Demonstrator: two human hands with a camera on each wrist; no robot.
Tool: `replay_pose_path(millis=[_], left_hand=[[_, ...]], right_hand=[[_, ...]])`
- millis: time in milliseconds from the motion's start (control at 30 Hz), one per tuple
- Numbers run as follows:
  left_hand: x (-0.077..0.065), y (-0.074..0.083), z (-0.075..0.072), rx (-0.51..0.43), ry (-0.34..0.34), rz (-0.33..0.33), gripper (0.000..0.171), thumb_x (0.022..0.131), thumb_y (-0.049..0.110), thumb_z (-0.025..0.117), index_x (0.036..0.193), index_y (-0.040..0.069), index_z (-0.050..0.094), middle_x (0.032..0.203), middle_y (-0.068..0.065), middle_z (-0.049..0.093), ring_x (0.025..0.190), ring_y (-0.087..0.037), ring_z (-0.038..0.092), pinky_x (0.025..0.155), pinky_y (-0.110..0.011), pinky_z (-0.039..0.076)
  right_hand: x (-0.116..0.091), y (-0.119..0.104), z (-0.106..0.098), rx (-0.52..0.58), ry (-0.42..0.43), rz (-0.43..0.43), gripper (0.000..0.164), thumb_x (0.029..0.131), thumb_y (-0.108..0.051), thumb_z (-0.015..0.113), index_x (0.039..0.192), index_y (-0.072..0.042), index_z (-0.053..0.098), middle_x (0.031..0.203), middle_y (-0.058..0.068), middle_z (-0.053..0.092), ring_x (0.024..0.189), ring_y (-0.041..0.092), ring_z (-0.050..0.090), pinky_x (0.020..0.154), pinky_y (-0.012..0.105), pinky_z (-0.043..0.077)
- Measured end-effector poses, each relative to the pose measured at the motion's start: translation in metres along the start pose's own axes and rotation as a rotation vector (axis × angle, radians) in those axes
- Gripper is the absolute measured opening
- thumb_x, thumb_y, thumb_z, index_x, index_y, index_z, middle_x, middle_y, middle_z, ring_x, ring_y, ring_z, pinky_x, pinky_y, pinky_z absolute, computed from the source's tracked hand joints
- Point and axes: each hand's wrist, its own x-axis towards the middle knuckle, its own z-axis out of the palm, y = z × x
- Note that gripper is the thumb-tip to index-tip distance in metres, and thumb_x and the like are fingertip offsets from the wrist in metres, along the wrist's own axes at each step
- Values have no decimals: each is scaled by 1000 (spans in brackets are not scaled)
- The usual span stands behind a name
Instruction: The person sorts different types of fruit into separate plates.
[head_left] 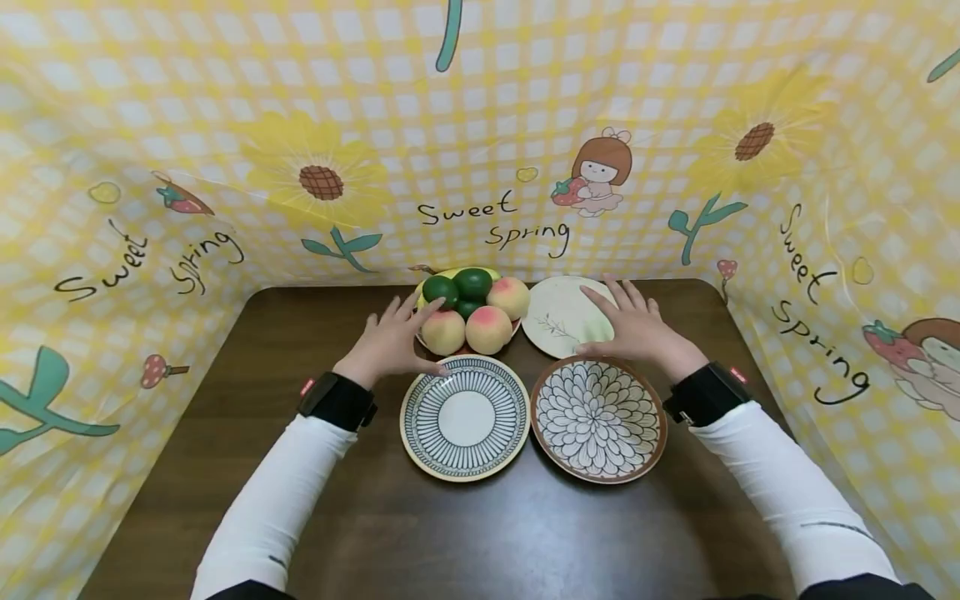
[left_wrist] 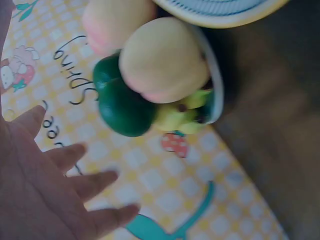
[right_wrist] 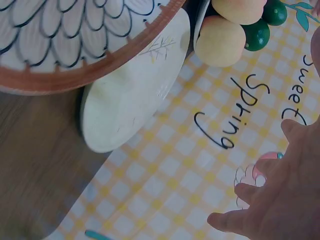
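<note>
My left hand (head_left: pixel 386 342), fingers spread, hovers beside a white-rimmed dish (left_wrist: pixel 217 85) heaped with fruit. Its thumb overlaps the edge of a blue-and-white striped plate (head_left: pixel 463 419) in the head view. The heap shows three peaches (head_left: pixel 489 329), dark green smooth fruits (head_left: pixel 474 284) and, partly hidden behind them, yellow bananas (left_wrist: pixel 172 116). My right hand (head_left: pixel 637 329), also spread and holding nothing, is over the right side of a white plate (head_left: pixel 558 312) with a sprig pattern. Just below it lies a brown-rimmed plate (head_left: pixel 597 421) with a petal pattern.
Everything stands on a dark brown table (head_left: pixel 360 508). A yellow checked cloth (head_left: pixel 450 117) with flowers and lettering rises behind the table and along both sides. The fruit dish and white plate are near the table's back edge, with the two patterned plates side by side in front.
</note>
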Motion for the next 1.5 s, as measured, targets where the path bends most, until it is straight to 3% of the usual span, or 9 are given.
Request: replay_pose_path(millis=[133, 300, 467, 600, 767, 933, 1133, 1367, 1500], left_hand=[[-16, -16, 11, -117, -37, -27, 115, 79, 53, 84, 166, 17, 18, 168, -25, 26, 151, -48, 33, 117, -67, 33], [-34, -35, 33, -258, -93, -100, 105, 88, 49, 78, 164, 8, 19, 160, -29, 39, 145, -48, 43, 116, -61, 38], [-49, -48, 65, -406, -112, -223, 83, 99, 41, 65, 160, 0, 27, 118, -25, 69, 105, -34, 69, 95, -48, 53], [-52, -48, 89, -490, -129, -281, 71, 104, 35, 58, 154, -8, 32, 90, -16, 70, 78, -22, 68, 78, -36, 54], [-50, -43, 106, -634, -185, -284, 62, 107, 29, 51, 150, -13, 33, 87, -16, 66, 69, -19, 65, 68, -33, 57], [-46, -44, 108, -742, -232, -232, 45, 110, 23, 43, 137, -14, 40, 92, -16, 66, 67, -12, 63, 65, -32, 58], [-45, -50, 111, -830, -261, -172, 30, 111, 13, 37, 123, -13, 46, 87, -12, 66, 65, -8, 63, 60, -27, 56], [-48, -49, 121, -899, -279, -186, 31, 109, 13, 40, 127, -11, 50, 88, -9, 71, 69, -7, 65, 61, -24, 55], [-52, -46, 119, -914, -242, -214, 37, 109, 12, 41, 135, -13, 43, 88, -6, 69, 68, -6, 64, 62, -22, 52]], right_hand=[[22, -11, 2, -11, 38, -45, 98, 92, -53, 70, 166, -22, 14, 172, 22, -3, 158, 50, -2, 117, 81, 8], [47, -33, 2, -10, 66, -95, 98, 91, -52, 72, 165, -19, 17, 173, 20, -2, 158, 49, 1, 117, 80, 11], [73, -66, 4, 33, 60, -157, 99, 91, -52, 71, 165, -16, 18, 173, 20, -2, 159, 48, 1, 120, 78, 10], [96, -87, 15, 51, 51, -196, 98, 91, -54, 70, 165, -13, 19, 173, 23, 2, 159, 47, 3, 123, 73, 10], [121, -113, 31, 91, 68, -191, 92, 94, -51, 69, 164, -11, 23, 170, 27, 13, 159, 46, 13, 126, 64, 19], [139, -137, 44, 182, 109, -207, 87, 96, -46, 69, 163, -10, 26, 168, 25, 22, 156, 43, 26, 124, 56, 31], [156, -159, 60, 157, 123, -254, 83, 97, -41, 69, 162, -9, 27, 167, 24, 27, 154, 40, 31, 123, 51, 35], [163, -173, 73, 127, 102, -245, 74, 100, -36, 66, 162, -16, 31, 166, 27, 26, 151, 44, 35, 119, 54, 40], [168, -176, 78, 68, 116, -262, 68, 101, -35, 65, 161, -21, 35, 164, 29, 30, 150, 44, 37, 115, 53, 44]])
